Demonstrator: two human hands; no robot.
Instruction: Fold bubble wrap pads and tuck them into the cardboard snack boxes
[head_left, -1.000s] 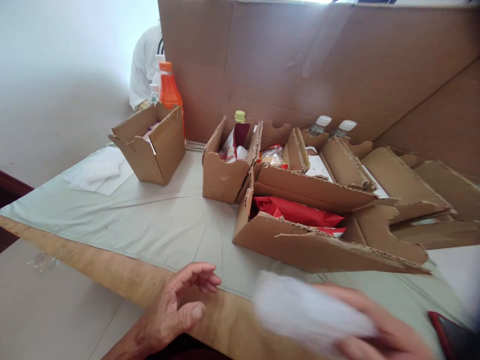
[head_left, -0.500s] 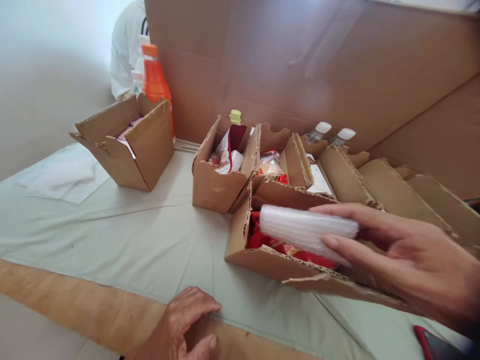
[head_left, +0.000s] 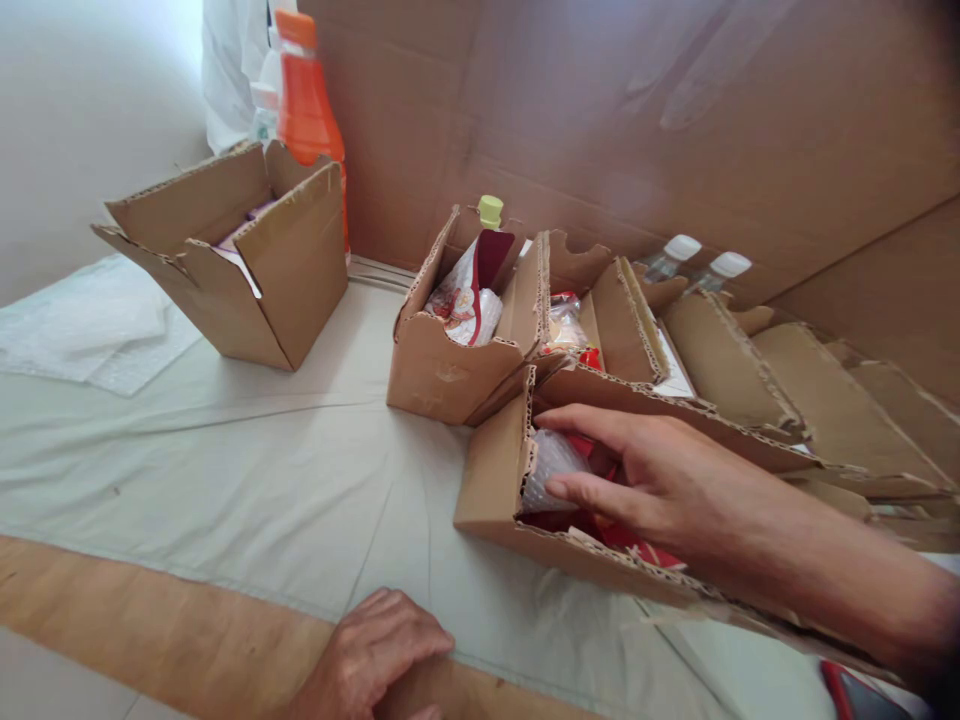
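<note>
My right hand (head_left: 645, 460) reaches into the low open cardboard box (head_left: 487, 470) at the front. Its thumb and fingers are closed around a bubble-wrap roll (head_left: 555, 468), which lies at the box's left end. Beneath and beside the roll are shiny red packets (head_left: 637, 545), partly covered by my hand. Resting at the table's front edge, my left hand (head_left: 379, 650) holds nothing. Its fingers are loosely bent, and the thumb is mostly cut off by the picture's lower edge.
Behind the front box stands a row of cardboard compartments (head_left: 450, 370) with packets and capped bottles (head_left: 679, 258). A separate cardboard box (head_left: 300, 270) stands left, before an orange bottle (head_left: 307, 110). Bubble-wrap sheets (head_left: 97, 320) lie far left. A red-edged phone-like object (head_left: 862, 690) is lower right.
My right hand has lowered the bubble-wrap roll from above the front box into its left end. My left hand stays at the table edge. The view has shifted slightly.
</note>
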